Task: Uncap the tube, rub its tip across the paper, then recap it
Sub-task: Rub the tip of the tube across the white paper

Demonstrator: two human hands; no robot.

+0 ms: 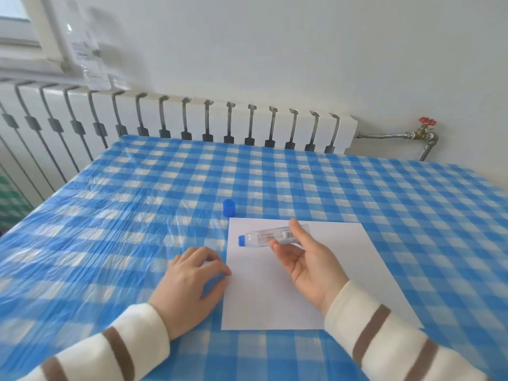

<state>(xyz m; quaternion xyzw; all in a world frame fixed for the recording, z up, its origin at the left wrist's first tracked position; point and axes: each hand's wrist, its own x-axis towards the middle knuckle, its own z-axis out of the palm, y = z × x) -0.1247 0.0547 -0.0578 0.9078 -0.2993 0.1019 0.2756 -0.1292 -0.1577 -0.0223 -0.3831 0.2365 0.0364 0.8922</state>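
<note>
A clear tube with a blue tip pointing left lies nearly level above the white paper. My right hand holds it, palm up, with fingers curled round its rear half. The blue cap stands on the tablecloth just beyond the paper's far left corner, apart from the tube. My left hand rests palm down beside the paper's left edge, its fingertips touching that edge, fingers loosely curled and holding nothing.
A table with a blue-and-white checked cloth under clear plastic film stands against a white radiator. A pipe with a red valve is at the back right.
</note>
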